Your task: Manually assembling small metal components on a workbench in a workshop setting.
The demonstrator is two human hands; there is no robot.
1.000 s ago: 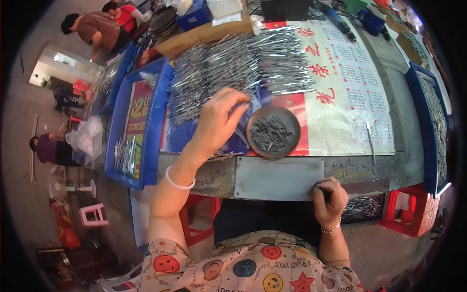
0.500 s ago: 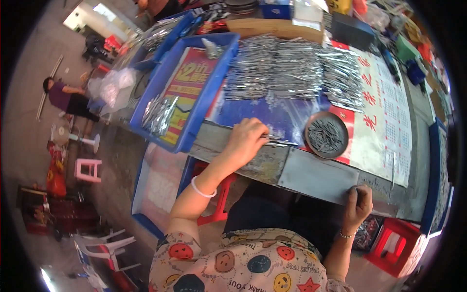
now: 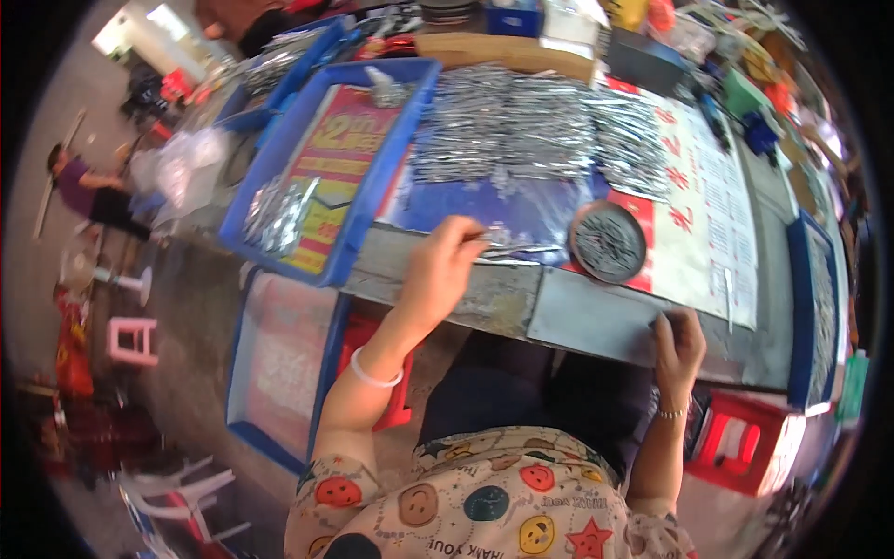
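My left hand [image 3: 442, 270], a pale bangle on its wrist, is over the near edge of the bench. Its thumb and fingertips are pinched together beside several thin metal rods [image 3: 521, 250]; blur hides what is between them. My right hand [image 3: 680, 345] has its fingers curled at the right end of a flat grey metal plate [image 3: 587, 315]; anything inside them is hidden. Behind the plate stands a round bowl [image 3: 575, 244] of small dark metal pins [image 3: 607, 244]. Rows of slim shiny metal pieces [image 3: 545, 126] lie farther back on the blue sheet [image 3: 456, 207].
A blue tray [image 3: 346, 238] with metal pieces stands left, another blue tray [image 3: 793, 326] far right. A wooden block [image 3: 503, 48] backs the rows. One thin rod [image 3: 729, 298] lies at the right. Below are a red stool [image 3: 736, 443] and a blue-rimmed bin [image 3: 235, 373]. A person [image 3: 84, 182] is far left.
The whole view has shifted slightly. My right hand has moved forward onto the plate's right end. My left hand stays by the thin rods, its fingertips drawn back a little.
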